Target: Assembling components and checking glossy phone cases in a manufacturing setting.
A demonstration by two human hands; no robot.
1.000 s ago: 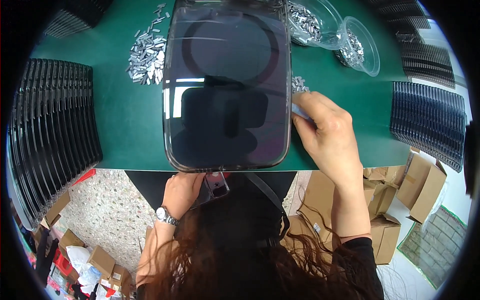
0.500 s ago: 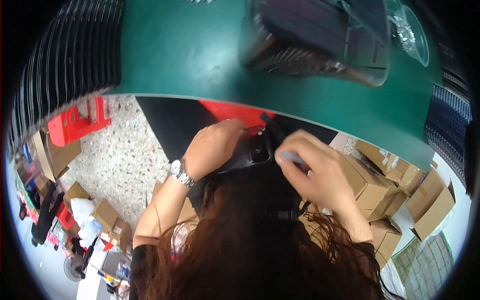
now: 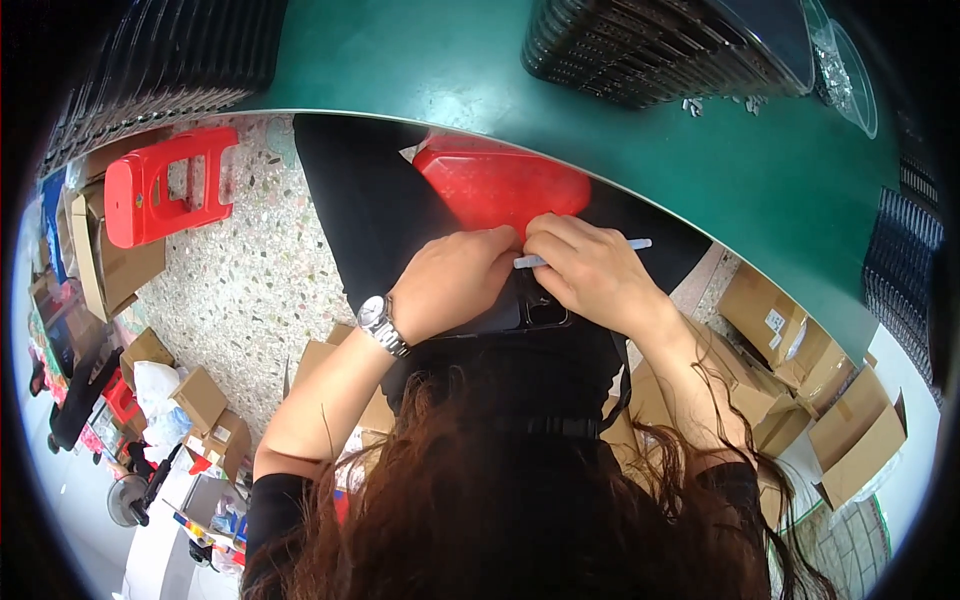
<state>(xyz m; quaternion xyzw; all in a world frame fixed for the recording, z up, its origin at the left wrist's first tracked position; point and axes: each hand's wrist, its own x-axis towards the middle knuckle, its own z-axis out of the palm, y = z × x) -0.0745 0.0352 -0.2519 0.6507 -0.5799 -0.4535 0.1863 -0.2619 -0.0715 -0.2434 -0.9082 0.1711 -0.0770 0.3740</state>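
"In the head view, where is the dark-edged, clear phone case (image 3: 500,322)?"

"Low in front of the torso, short of the table edge. It lies beneath the bent fingers of the left hand (image 3: 455,280), its lower edge showing below the palm. The camera-opening end reaches under the right hand (image 3: 595,275)."

"Are the left fingers clamped on it?"

"I cannot tell. They bend over the case, but their tips are hidden where the two hands come together."

"And the right?"

"Its fingers and thumb are closed on a slim, pale, pen-like stick (image 3: 640,244), which crosses just above the case. One end juts toward the left hand, the other out past the knuckles."

"What is around them?"

"A silver metal wristwatch (image 3: 375,315) on the left wrist, and a smooth red plastic surface (image 3: 510,185) between black-clad legs, beyond the fingertips. Farther off, a dark stack of cases (image 3: 640,50) stands on the green tabletop (image 3: 420,60). A red plastic stool (image 3: 125,200) is on the speckled floor (image 3: 255,235), to the left."
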